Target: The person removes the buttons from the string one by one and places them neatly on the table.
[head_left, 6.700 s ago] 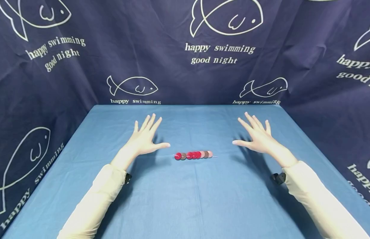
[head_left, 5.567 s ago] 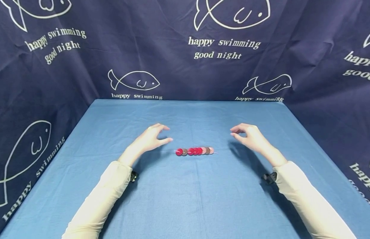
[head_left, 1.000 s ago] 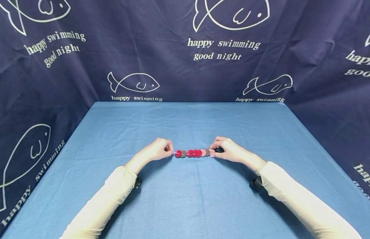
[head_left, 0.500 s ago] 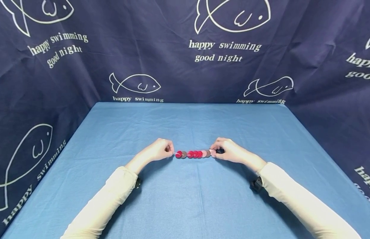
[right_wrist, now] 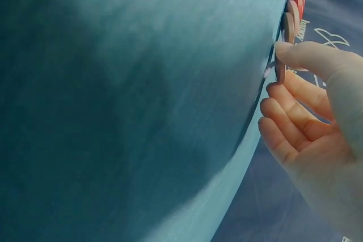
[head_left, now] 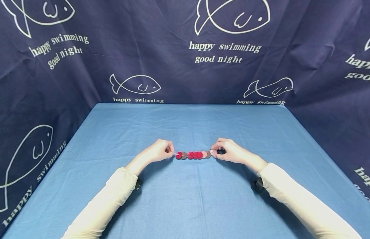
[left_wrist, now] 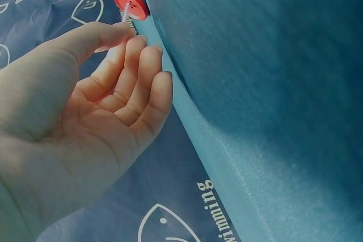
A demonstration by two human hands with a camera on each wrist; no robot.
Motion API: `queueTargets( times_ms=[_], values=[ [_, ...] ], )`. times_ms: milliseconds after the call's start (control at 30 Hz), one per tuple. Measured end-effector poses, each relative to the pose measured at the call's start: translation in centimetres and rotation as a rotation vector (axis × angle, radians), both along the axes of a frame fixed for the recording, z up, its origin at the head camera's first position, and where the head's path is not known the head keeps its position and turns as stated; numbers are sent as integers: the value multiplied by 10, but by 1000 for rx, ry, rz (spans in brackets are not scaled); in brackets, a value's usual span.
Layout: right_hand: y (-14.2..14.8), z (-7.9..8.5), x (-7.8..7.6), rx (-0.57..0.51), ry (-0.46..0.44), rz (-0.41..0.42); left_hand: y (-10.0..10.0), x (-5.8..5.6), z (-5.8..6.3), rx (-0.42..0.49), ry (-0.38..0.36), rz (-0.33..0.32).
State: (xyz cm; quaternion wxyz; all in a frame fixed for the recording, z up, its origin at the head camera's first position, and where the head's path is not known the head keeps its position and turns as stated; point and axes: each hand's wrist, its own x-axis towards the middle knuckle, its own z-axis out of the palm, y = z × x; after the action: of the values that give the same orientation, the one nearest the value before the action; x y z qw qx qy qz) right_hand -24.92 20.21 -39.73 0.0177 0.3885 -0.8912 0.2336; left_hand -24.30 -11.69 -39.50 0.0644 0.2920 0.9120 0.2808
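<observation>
A row of red, brown and pink buttons [head_left: 195, 155] threaded on a pale string lies across the middle of the blue table. My left hand [head_left: 158, 151] pinches the string's end [left_wrist: 126, 12] between thumb and index finger, just beyond the red button [left_wrist: 131, 4] at the left end. At the other end, my right hand [head_left: 232, 152] pinches the pink end button [head_left: 213, 153] between thumb and forefinger. A narrow gap parts that pink button from the brown button [head_left: 207, 154] beside it. A short tip of string [right_wrist: 269, 70] sticks out past the pinched button.
The blue tablecloth [head_left: 179, 199] spreads all round the buttons. Dark blue curtains [head_left: 179, 49] with fish drawings and lettering enclose the table at the back and sides. Dark wrist cameras [head_left: 258, 184] sit under both sleeves.
Both hands, earlier spread apart above the table, have come down to the string's two ends. In the last second the right hand has drawn the pink button slightly right, away from the brown one.
</observation>
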Motion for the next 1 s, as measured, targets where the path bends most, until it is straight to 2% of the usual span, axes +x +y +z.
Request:
queueTargets(
  times_ms=[633, 1000],
  values=[
    [5, 3, 0, 24, -11, -36, 0, 1, 3, -4, -5, 11],
    [10, 2, 1, 19, 0, -46, -1, 0, -1, 12, 8, -4]
  ],
)
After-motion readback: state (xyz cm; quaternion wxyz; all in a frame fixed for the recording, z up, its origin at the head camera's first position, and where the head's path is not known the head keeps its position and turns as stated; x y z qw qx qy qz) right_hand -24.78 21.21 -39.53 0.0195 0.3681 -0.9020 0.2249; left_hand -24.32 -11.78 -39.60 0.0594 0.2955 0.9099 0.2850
